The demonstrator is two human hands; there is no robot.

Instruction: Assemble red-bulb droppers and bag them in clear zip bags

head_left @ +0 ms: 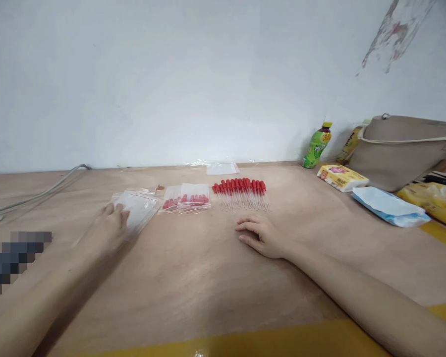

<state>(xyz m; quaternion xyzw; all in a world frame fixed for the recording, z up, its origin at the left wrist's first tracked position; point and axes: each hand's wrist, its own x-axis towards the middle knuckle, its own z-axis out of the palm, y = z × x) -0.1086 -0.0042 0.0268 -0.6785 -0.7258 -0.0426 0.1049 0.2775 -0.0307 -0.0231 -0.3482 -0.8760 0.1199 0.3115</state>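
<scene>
My left hand (pixel 113 223) is at the left edge of a stack of clear plastic zip bags (pixel 139 208), its fingers curled and closed on a bag there. Just right of it lie flat zip bags (pixel 195 198) with red-ended pieces inside. Further right, a row of droppers (pixel 241 191) with red bulbs and thin clear stems lies with the bulbs toward the wall. On the table in front of these droppers rests my right hand (pixel 262 238), fingers loosely bent and apart, holding nothing.
More clear bags (pixel 222 168) lie by the wall. On the right are a green drink bottle (pixel 317 146), a tissue pack (pixel 342 177), a blue-and-white packet (pixel 390 206), a yellow package (pixel 434 201) and a beige bag (pixel 401 148). A grey cable (pixel 55 184) crosses the left.
</scene>
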